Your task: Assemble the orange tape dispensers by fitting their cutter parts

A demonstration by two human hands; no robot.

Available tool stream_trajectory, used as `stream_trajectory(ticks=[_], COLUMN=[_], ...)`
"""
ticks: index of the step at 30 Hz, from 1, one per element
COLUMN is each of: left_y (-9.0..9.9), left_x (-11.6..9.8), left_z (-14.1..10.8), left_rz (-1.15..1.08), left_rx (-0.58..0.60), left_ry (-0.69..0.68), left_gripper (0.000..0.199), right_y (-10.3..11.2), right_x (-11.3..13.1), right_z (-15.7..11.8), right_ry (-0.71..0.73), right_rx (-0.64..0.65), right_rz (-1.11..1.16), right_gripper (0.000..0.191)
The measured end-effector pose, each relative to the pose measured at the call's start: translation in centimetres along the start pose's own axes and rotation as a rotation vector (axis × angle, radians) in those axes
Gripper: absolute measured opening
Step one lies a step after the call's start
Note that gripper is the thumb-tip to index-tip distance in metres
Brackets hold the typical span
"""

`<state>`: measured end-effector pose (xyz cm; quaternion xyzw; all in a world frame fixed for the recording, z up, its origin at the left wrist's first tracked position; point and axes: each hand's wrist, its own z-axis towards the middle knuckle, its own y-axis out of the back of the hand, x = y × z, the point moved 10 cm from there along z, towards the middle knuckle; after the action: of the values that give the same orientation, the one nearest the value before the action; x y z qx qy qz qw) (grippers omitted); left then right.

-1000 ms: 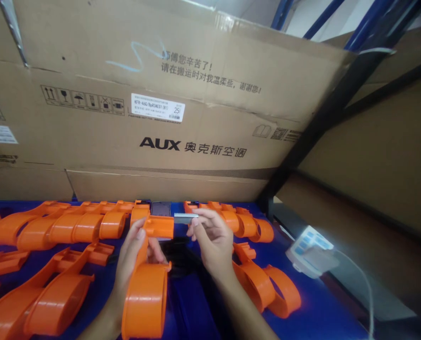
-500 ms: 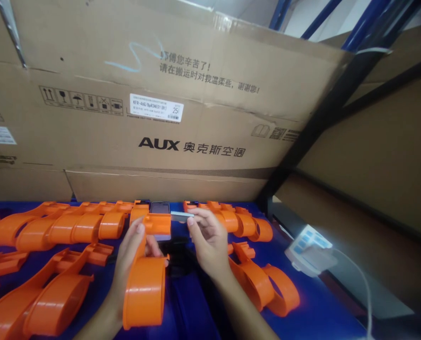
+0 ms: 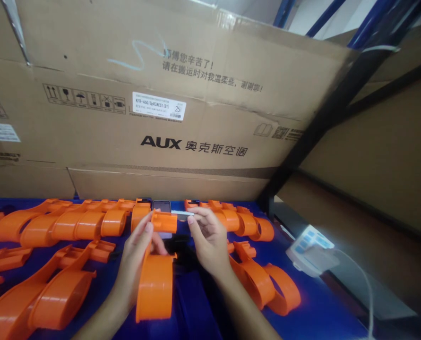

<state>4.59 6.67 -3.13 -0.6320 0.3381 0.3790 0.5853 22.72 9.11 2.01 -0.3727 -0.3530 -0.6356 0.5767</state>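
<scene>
My left hand (image 3: 133, 257) is closed around an orange plastic piece (image 3: 155, 289), with a wide ring at its lower end and a short hollow block at its upper end. Between the thumb and fingers of my right hand (image 3: 210, 238) is a thin grey toothed strip (image 3: 182, 214), teeth facing up. The strip's left end meets the right end of the orange block; whether it sits inside cannot be made out. Behind the held piece stands a dark-screened device (image 3: 161, 206), partly hidden.
Similar orange pieces (image 3: 64, 226) lie in rows on the blue surface (image 3: 323, 309), left and right of my hands. A large cardboard box (image 3: 196, 184) rises behind. At right are a white device with a cable (image 3: 311, 252) and a dark rack post (image 3: 311, 127).
My left hand has brought the orange piece rightward, so less of the toothed strip shows between the block and my right fingers. My right hand has barely moved.
</scene>
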Motion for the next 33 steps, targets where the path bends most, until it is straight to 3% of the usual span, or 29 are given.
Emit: stream_trajectory(ticks=[5, 8, 15, 20, 26, 30, 33], left_y=[0.2, 0.8, 1.3, 1.0, 0.7, 0.4, 0.3], left_x=[-0.5, -1.1, -1.2, -0.6, -0.6, -0.5, -0.5], left_z=[-0.1, 0.2, 0.7, 0.8, 0.9, 0.8, 0.6], left_rz=[0.070, 0.056, 0.095, 0.195, 0.281, 0.275, 0.225], left_rx=[-0.037, -0.058, -0.045, -0.005, 0.062, 0.077, 0.052], left_ry=[-0.064, -0.086, -0.027, -0.011, -0.040, -0.035, -0.030], left_gripper=[0.067, 0.063, 0.045, 0.058, 0.058, 0.057, 0.053], right_y=[0.0, 0.7, 0.7, -0.2, -1.8, -1.8, -0.7], right_x=[0.2, 0.9, 1.7, 1.0, 1.2, 2.0, 3.0], right_z=[-0.2, -0.2, -0.1, -0.1, -0.3, -0.1, 0.4], right_ry=[-0.039, -0.011, 0.071, 0.036, 0.050, 0.113, 0.228], right_rx=[-0.032, -0.096, -0.063, 0.018, 0.178, 0.228, 0.175], right_rz=[0.025, -0.023, -0.065, 0.048, 0.061, -0.024, -0.250], right_gripper=[0.027, 0.025, 0.019, 0.021, 0.023, 0.024, 0.023])
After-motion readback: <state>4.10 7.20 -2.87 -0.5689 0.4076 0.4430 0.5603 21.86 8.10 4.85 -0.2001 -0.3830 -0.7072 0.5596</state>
